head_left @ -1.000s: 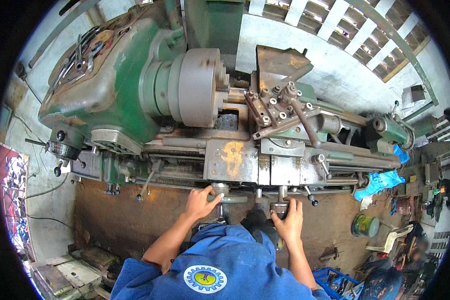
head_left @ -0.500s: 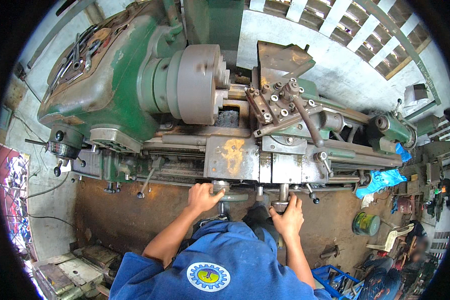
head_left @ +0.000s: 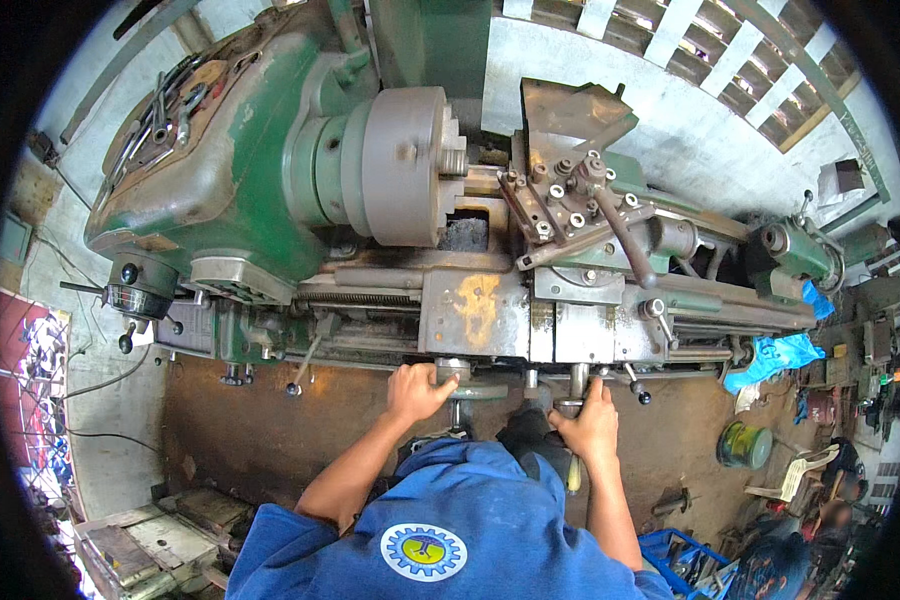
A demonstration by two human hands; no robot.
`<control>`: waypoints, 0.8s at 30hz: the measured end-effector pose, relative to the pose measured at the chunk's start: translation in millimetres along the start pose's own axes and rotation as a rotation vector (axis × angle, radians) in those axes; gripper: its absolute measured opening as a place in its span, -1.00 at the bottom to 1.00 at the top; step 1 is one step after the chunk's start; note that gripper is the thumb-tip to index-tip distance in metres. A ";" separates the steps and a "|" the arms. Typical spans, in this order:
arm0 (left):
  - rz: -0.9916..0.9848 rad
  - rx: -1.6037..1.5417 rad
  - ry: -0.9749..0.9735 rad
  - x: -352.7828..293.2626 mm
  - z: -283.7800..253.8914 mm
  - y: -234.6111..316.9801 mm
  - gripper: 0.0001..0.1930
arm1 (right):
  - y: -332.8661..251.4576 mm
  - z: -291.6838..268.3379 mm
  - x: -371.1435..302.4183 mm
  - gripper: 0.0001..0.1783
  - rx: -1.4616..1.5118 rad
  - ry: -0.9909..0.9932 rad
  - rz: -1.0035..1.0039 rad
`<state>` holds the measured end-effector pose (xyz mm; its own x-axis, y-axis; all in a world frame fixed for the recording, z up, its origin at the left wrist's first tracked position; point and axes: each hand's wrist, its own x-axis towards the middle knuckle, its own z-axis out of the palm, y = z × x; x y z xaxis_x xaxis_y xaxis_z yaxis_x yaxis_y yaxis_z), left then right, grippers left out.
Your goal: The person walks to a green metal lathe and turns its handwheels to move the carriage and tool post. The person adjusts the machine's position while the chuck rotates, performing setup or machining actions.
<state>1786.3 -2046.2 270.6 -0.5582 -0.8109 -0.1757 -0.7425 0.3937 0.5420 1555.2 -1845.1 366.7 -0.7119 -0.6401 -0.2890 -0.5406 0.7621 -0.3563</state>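
Loose grey metal hand tools [head_left: 165,113], atop large green-painted lathe headstock [head_left: 205,195]. Thick grey cylindrical metal chuck [head_left: 402,165], right of headstock. Left hand [head_left: 416,393]: mostly closed, gripping left side of green-rimmed metal handwheel [head_left: 484,392], before grey metal carriage [head_left: 475,315]. Dark steel tool post [head_left: 592,172], above carriage. Right hand [head_left: 592,420]: partly curled, holding round metal knob [head_left: 568,406], carriage's near side. Green-and-yellow bucket [head_left: 745,446]. Crumpled blue plastic sheet [head_left: 778,360], far right.

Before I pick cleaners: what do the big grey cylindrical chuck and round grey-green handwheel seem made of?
Grey cylindrical chuck: probably bare steel or iron, being smooth, dull grey. Round grey-green handwheel: likely metal, perhaps painted, since its rim looks dull green.
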 end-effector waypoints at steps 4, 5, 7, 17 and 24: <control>0.032 0.004 0.024 0.0 0.8 0.1 -0.38 | 1.0 -0.7 4.6 -0.04 0.030 -0.019 0.013; 0.026 0.027 0.012 0.0 0.0 0.6 -0.38 | 0.9 -0.9 5.0 -0.05 0.031 -0.014 0.010; 0.025 0.005 0.008 -0.1 -2.3 2.1 -0.39 | 0.0 -1.5 4.8 -0.05 0.036 -0.006 0.005; 0.001 0.011 -0.007 -0.3 -5.5 5.0 -0.41 | -4.8 -6.4 2.1 -0.07 0.040 -0.013 0.016; -0.011 -0.021 -0.002 -0.1 -1.1 0.4 -0.40 | -2.1 -5.9 3.1 -0.09 0.040 -0.019 -0.004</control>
<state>1786.5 -2046.4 271.8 -0.5504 -0.8146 -0.1833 -0.7408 0.3752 0.5572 1551.4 -1848.1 371.8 -0.7007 -0.6453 -0.3043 -0.5248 0.7551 -0.3929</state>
